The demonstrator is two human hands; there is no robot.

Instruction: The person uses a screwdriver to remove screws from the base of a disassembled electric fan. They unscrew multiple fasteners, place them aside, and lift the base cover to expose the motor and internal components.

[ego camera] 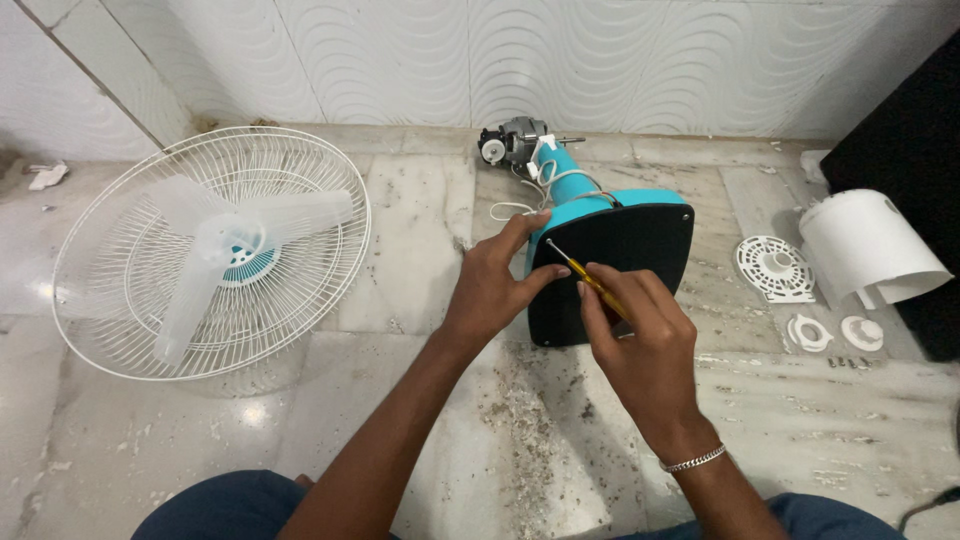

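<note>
Slim yellow-handled screwdriver [590, 278] against matte black fan base [640, 260]

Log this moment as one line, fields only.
left hand: steadies black fan base | right hand: holds yellow screwdriver, tip on base | fan guard with blades: on floor, left

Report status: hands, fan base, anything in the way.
Left hand grips edge of fan base. Right hand holds yellow screwdriver, tip on the black underside. White cord lies behind the base, clear of the tool.
</note>
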